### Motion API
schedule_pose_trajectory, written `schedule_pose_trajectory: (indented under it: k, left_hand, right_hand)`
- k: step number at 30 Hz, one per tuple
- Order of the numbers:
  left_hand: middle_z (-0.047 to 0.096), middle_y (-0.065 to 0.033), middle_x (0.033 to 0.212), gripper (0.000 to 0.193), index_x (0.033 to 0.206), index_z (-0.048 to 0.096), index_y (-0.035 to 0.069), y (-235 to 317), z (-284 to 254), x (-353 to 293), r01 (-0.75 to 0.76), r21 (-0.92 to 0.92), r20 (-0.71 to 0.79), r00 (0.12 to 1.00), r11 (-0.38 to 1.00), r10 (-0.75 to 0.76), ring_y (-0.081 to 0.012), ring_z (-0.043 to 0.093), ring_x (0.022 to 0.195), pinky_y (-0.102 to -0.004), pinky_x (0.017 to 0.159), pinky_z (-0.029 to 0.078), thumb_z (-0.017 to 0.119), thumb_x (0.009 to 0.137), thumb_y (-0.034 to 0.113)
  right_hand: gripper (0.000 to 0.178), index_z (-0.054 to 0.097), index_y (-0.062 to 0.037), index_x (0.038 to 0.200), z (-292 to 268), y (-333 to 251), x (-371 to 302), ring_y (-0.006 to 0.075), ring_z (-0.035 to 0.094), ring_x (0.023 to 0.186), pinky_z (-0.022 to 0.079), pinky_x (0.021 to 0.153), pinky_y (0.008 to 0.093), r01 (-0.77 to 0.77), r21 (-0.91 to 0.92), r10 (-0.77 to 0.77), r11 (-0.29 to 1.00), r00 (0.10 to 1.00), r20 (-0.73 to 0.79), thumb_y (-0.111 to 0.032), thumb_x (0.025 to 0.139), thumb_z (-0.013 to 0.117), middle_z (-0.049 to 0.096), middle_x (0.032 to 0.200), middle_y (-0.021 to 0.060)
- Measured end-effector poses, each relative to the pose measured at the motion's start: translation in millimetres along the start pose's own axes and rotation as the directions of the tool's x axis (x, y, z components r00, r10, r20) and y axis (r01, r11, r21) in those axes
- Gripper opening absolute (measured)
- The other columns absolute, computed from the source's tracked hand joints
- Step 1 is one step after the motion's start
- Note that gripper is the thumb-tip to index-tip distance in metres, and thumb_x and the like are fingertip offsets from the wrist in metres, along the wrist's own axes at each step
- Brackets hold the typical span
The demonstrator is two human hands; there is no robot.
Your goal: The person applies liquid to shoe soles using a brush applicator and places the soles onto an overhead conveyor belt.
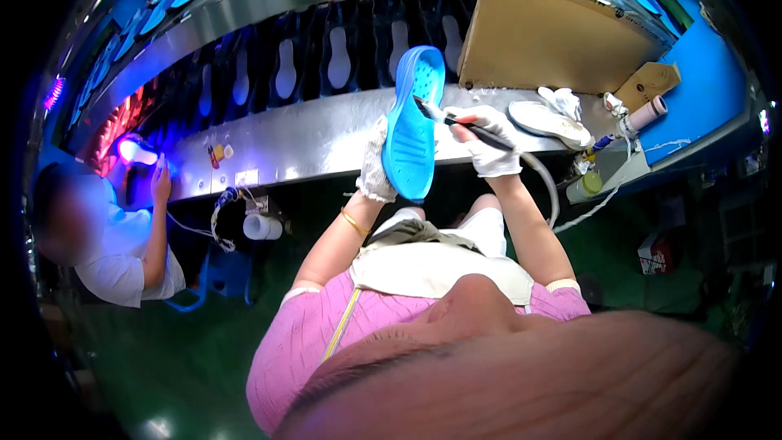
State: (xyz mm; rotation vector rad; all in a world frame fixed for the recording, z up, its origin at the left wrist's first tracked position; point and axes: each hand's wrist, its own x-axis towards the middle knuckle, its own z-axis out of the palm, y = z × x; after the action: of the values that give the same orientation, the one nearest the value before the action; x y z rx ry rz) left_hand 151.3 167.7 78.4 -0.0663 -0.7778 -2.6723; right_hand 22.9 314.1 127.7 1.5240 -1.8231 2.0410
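A blue shoe sole (410, 147) stands nearly upright in front of me, its dimpled, ribbed inside facing up. My left hand (375, 165), in a whitish knit glove, grips it along its left edge. My right hand (493, 134), also gloved with some fingertips bare, is closed around a brush (441, 116) with a black handle. The brush's dark bristles reach over the upper middle of the sole; whether they touch it I cannot tell. Beyond the right hand, a white shoe-shaped piece (547, 121) lies on the metal ledge (301, 139).
Dark slots with pale sole shapes (338, 57) line the back of the ledge. A cardboard sheet (554, 33) leans at back right, near a pinkish roll (648, 112) and a hose (544, 183). At left, a co-worker's hand (161, 183) is beside a bright light; a white cup-shaped piece (262, 227) hangs below.
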Motion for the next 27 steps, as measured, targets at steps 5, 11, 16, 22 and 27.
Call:
schedule_pose_trajectory:
  k: [5,11,16,22,27]
  left_hand:
    - [0.062,-0.0175,0.117,0.064,0.134,0.045,0.003,1,-7,9,-0.041,0.132,-0.060,0.997,0.990,0.049,-0.0274,0.063,0.100,-0.0395,0.091,0.052,0.044,0.094,0.053]
    - [0.053,-0.0118,0.129,0.075,0.149,0.022,0.007,-2,-12,4,-0.024,0.418,-0.034,0.999,0.908,0.042,-0.0212,0.061,0.102,-0.0337,0.091,0.051,0.056,0.093,0.044]
    - [0.056,-0.0117,0.123,0.070,0.144,0.034,0.009,-17,-19,14,0.107,0.266,-0.013,0.994,0.958,-0.108,-0.0223,0.061,0.100,-0.0344,0.086,0.053,0.060,0.090,0.046]
    - [0.059,-0.0172,0.120,0.071,0.145,0.032,0.007,-5,-25,24,0.053,0.160,-0.049,0.998,0.986,-0.046,-0.0288,0.062,0.101,-0.0402,0.092,0.051,0.056,0.092,0.047]
    - [0.054,-0.0205,0.130,0.071,0.141,0.037,0.002,-9,-43,59,0.198,-0.019,-0.054,0.979,0.980,-0.198,-0.0329,0.057,0.114,-0.0428,0.101,0.044,0.042,0.094,0.055]
  right_hand:
    - [0.020,0.068,-0.0048,0.091,8,-17,-18,0.0188,0.067,0.080,0.053,0.077,0.0315,0.133,0.033,-0.137,0.991,0.950,0.282,0.007,0.075,0.072,0.070,0.086,0.0087]
    - [0.015,0.064,-0.0063,0.097,-15,-5,36,0.0176,0.060,0.093,0.047,0.088,0.0327,-0.198,0.859,0.079,0.473,0.980,0.182,-0.007,0.083,0.069,0.066,0.097,0.0073]
    - [0.025,0.062,-0.0081,0.107,7,37,76,0.0175,0.061,0.094,0.048,0.089,0.0297,-0.321,0.821,0.093,0.472,0.944,0.315,-0.018,0.085,0.071,0.064,0.097,0.0045]
    - [0.013,0.062,-0.0099,0.100,-18,56,87,0.0221,0.062,0.103,0.049,0.095,0.0391,-0.193,0.924,0.216,0.330,0.968,0.125,-0.013,0.089,0.067,0.063,0.112,0.0113]
    - [0.010,0.064,-0.0029,0.094,-18,93,40,0.0114,0.060,0.085,0.047,0.076,0.0244,-0.263,0.217,0.289,0.940,0.952,-0.097,-0.005,0.085,0.068,0.064,0.091,0.0047]
